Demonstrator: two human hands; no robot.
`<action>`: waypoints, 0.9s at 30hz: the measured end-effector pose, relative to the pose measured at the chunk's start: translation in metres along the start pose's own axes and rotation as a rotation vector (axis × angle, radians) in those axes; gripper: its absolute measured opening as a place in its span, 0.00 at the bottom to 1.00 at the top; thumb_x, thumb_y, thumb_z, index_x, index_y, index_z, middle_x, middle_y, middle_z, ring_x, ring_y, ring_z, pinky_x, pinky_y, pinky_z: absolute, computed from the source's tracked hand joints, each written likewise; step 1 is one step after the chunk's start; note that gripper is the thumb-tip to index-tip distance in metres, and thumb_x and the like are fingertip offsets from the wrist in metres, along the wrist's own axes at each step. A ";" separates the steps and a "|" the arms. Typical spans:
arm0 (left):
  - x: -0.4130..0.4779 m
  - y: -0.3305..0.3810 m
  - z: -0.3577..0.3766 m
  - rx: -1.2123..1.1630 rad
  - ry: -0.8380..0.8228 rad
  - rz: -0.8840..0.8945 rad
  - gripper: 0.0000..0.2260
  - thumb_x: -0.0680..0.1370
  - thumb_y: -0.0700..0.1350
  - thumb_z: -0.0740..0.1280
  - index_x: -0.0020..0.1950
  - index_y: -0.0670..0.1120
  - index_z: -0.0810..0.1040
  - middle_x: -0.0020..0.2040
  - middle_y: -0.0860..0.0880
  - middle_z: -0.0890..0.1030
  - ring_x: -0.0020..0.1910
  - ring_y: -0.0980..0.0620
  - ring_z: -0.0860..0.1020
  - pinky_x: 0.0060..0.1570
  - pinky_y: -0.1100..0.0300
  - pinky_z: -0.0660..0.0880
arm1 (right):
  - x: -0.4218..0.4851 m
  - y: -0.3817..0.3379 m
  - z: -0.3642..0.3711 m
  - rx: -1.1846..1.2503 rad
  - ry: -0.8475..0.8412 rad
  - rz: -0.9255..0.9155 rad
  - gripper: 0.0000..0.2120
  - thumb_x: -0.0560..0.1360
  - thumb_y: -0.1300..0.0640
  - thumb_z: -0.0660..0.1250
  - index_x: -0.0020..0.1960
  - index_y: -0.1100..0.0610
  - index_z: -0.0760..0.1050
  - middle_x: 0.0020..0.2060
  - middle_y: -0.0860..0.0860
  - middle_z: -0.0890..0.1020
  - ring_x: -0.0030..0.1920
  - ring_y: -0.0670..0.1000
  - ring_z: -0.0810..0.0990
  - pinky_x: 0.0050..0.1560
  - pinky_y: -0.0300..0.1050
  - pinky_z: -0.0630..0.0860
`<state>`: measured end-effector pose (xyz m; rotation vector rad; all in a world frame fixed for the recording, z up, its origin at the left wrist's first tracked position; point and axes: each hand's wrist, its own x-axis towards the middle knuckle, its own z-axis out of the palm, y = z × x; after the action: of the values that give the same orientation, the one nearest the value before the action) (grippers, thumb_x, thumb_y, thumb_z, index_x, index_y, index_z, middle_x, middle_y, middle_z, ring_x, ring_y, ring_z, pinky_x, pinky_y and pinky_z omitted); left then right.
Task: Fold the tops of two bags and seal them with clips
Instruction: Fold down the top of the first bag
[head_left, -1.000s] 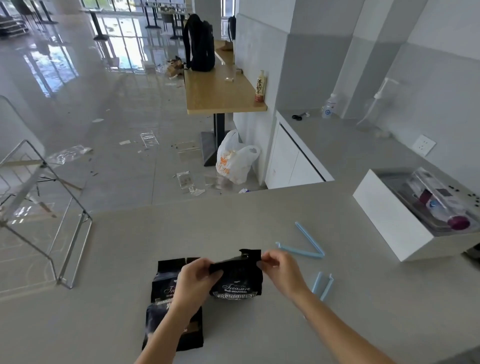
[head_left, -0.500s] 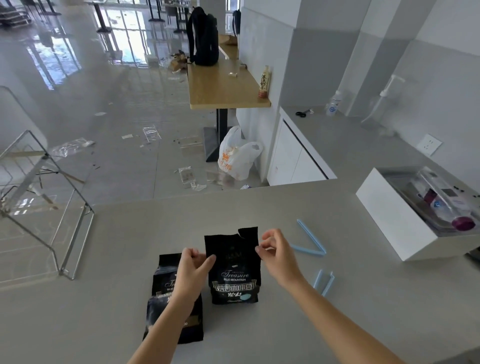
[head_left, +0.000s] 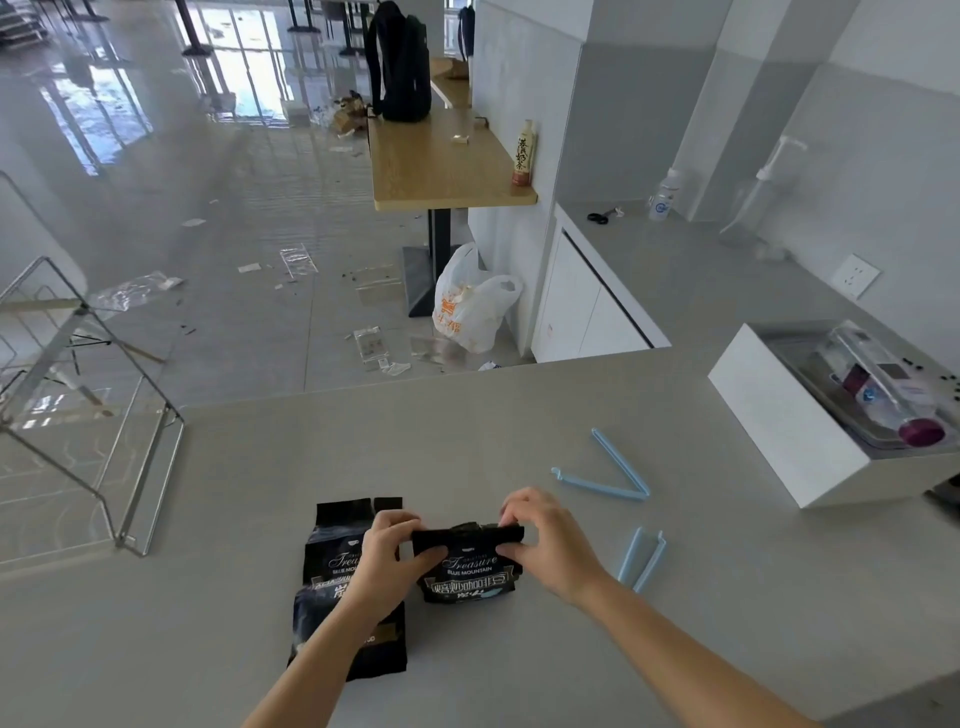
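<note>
Head view. The left hand and right hand each pinch one end of the folded-over top of the right bag, a black coffee pouch lying near the near edge of the grey worktop; both grips are clamped on the fold, left thumb on the front face, right fingers over the top. The fold hides the bag mouth, and the small print on the label is too small to read. The left bag lies just beside it, top unfolded, its middle covered by the left hand and forearm. An open blue clip, spread in a V, lies toward the right of the worktop beyond the right hand; a second blue clip, arms nearly together, lies nearer the near edge, just right of the right wrist. A white box sits at the right edge, its contents blurred under clear plastic and partly cut off by the frame. A wire rack stands at the left edge. Beyond the far edge: a glossy littered floor, a wooden table and a white carrier bag
</note>
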<state>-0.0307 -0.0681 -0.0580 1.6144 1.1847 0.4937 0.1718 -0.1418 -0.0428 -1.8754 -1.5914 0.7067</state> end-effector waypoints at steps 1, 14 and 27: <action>0.000 -0.001 -0.001 -0.037 -0.022 0.027 0.07 0.71 0.37 0.72 0.40 0.48 0.79 0.54 0.46 0.76 0.55 0.45 0.75 0.57 0.52 0.74 | -0.001 0.000 0.001 0.039 -0.012 0.009 0.07 0.67 0.58 0.73 0.38 0.49 0.76 0.45 0.44 0.82 0.48 0.46 0.79 0.52 0.48 0.77; -0.002 0.022 0.013 -0.336 -0.018 -0.028 0.07 0.70 0.36 0.73 0.38 0.49 0.84 0.36 0.50 0.86 0.35 0.56 0.83 0.33 0.69 0.76 | 0.001 0.000 0.005 0.210 0.031 0.130 0.06 0.67 0.58 0.74 0.34 0.54 0.77 0.32 0.50 0.83 0.35 0.50 0.81 0.43 0.56 0.80; -0.008 -0.013 0.039 -0.491 -0.140 -0.279 0.24 0.68 0.43 0.76 0.62 0.53 0.73 0.51 0.43 0.84 0.46 0.47 0.84 0.38 0.62 0.80 | -0.013 0.008 -0.001 0.162 -0.108 0.140 0.07 0.72 0.54 0.65 0.38 0.55 0.76 0.34 0.53 0.83 0.37 0.53 0.81 0.41 0.53 0.78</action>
<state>-0.0094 -0.0939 -0.0833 1.0297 1.0603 0.4403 0.1756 -0.1552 -0.0477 -1.8688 -1.4305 0.9830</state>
